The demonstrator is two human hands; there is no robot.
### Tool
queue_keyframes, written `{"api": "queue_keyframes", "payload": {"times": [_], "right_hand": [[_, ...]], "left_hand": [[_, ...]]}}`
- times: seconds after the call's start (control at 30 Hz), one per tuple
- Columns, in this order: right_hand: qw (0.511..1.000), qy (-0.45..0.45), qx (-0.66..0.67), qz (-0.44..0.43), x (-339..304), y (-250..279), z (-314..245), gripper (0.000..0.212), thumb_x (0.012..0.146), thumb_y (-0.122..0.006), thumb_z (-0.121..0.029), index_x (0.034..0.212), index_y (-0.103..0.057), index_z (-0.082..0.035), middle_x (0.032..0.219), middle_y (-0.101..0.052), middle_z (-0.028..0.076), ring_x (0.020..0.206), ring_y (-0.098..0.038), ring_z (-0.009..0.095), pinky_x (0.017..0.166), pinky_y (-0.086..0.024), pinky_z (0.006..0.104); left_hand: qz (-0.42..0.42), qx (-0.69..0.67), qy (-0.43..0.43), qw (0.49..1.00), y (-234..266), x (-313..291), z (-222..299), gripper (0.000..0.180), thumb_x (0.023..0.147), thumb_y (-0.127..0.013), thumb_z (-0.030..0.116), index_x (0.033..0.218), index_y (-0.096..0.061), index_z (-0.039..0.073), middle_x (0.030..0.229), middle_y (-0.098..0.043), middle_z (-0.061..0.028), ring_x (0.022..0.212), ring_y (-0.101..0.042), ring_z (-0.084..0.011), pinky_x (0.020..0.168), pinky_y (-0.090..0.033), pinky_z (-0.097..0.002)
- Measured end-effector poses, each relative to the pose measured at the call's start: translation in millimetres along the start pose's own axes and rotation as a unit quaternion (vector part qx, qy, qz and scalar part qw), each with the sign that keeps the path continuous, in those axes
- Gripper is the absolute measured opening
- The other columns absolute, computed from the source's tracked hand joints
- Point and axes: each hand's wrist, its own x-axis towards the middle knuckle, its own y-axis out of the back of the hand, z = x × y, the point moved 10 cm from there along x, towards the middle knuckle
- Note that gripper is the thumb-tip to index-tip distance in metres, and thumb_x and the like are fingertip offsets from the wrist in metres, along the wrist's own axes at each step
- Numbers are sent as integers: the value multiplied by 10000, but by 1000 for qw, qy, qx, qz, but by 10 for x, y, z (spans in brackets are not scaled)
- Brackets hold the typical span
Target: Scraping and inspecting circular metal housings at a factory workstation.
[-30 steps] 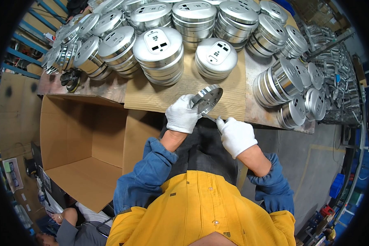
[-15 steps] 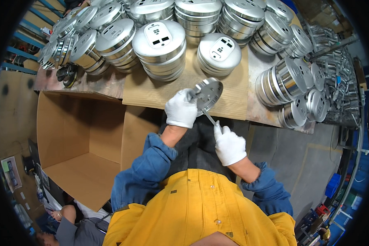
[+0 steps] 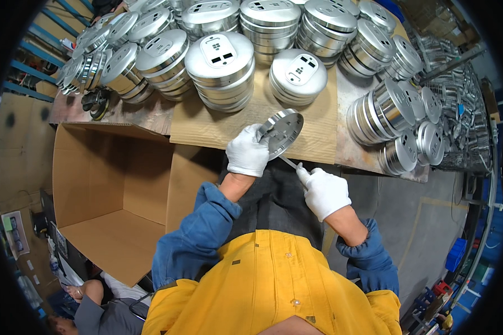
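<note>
In a white glove, my left hand [image 3: 247, 152] grips the rim of a round silver metal cover [image 3: 289, 129]. The cover is tilted, its recessed inner side with small bosses facing right. My right hand [image 3: 326, 193], also gloved, is closed on a slim, file-like metal tool [image 3: 288, 162]. Its far end meets the cover's lower rim or passes behind it; I cannot tell which. Just beyond stand a short stack of silver covers [image 3: 298, 78] and a taller stack [image 3: 221, 72], their top faces with rectangular cutouts.
Cardboard [image 3: 207, 131] lies over the worktable, which holds many more stacks. A large open cardboard box [image 3: 109, 218] stands left of my legs. Tilted covers [image 3: 377, 114] sit at the right. A dark hand tool [image 3: 96, 102] lies far left. Another person [image 3: 109, 312] is at lower left.
My right hand has moved right and slightly back toward me with the tool, so less of the tool shows by the cover. The cover has turned slightly in my left hand.
</note>
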Motion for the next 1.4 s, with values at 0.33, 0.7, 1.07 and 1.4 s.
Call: {"api": "queue_keyframes", "payload": {"times": [0.33,0.7,1.07,1.4], "right_hand": [[998,47,-39,-14,204,174,-168,308,849,-491,-114,1138,-594,-79,763,-616,105,650,-639,262,515,-485,393],[995,90,-25,-29,301,190,-253,256,819,-518,-101,1034,-627,-15,712,-634,130,627,-637,297,549,-500,397],[970,-2,42,241,-114,-548,-38,450,806,-618,-97,1251,-569,-141,790,-595,52,523,-590,196,478,-484,316],[616,-317,683,231,-32,-824,541,447,801,-709,-98,1151,-469,41,793,-614,92,454,-545,97,341,-383,208]], "left_hand": [[-23,-1,-4,1000,16,-8,119,198,716,-748,122,889,-669,66,813,-672,-117,719,-667,-284,635,-519,-332],[3,-26,3,1000,34,-5,58,228,697,-741,74,912,-665,62,813,-672,-119,720,-666,-291,652,-522,-327],[30,-30,75,996,2,-36,-314,266,752,-743,106,962,-643,-22,849,-692,-158,762,-684,-214,696,-508,-291],[-62,-375,235,894,-385,-382,-281,277,826,-717,107,1034,-634,-56,879,-665,-45,736,-571,-86,661,-475,-237]]}}
